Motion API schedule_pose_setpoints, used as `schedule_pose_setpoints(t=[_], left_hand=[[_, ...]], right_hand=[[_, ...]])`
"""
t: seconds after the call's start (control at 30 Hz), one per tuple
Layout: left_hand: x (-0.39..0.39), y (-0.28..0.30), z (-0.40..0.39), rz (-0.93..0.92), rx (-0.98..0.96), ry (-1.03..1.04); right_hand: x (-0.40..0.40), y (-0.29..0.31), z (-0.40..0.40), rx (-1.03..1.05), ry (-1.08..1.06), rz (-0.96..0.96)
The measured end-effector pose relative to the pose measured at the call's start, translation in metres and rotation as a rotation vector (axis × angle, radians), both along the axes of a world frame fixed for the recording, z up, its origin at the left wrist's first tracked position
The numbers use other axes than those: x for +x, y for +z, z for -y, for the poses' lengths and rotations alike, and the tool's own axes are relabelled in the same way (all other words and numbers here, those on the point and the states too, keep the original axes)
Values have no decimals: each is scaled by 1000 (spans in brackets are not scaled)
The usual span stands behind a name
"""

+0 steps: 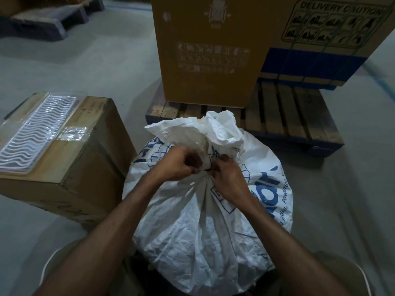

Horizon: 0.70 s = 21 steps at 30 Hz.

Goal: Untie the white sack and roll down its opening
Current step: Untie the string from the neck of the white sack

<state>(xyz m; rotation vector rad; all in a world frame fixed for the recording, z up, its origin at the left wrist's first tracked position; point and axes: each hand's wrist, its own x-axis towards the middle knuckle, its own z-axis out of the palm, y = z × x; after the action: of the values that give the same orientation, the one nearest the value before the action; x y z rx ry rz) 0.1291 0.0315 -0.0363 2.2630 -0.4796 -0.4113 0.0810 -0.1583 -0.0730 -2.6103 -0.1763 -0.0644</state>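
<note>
We see the white sack (205, 221) standing full and rounded on the grey floor (106, 67), right in front of the person and between their forearms. Blue printing runs across its upper sides. Its neck is still gathered tight, bound by a thin dark tie (208, 167), and the loose top of the sack flares out crumpled above the binding.

Both hands meet at that neck. The left hand (178, 165) has its fingers curled in, pinching at the tie from the left. The right hand (227, 178) comes in from the other side, fingers bent, its fingertips also pinching at the tie where it crosses the bunched cloth. We cannot tell whether the knot has begun to loosen.

Just left of the sack, nearly touching it, lies a brown cardboard box (85, 163) sealed with clear tape. A clear plastic tray (36, 133) with wavy white ridges rests on its top.

Behind the sack sits a wooden pallet (295, 120) with a blue base, its near edge close to the sack's top. A tall brown carton (207, 50) stands on it, and beside that another carton (333, 43) with a blue band and a green-printed caution panel, strapped with green bands.
</note>
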Motion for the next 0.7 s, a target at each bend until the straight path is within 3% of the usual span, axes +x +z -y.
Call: schedule_pose_setpoints(t=[0.37,0.7], left_hand=[[-25,-24,19,355,131,70],[-34,-29,27,401,179,131]], right_hand=[[7,13,15,220,-85,-166],[5,16,17,289,-94,-217]])
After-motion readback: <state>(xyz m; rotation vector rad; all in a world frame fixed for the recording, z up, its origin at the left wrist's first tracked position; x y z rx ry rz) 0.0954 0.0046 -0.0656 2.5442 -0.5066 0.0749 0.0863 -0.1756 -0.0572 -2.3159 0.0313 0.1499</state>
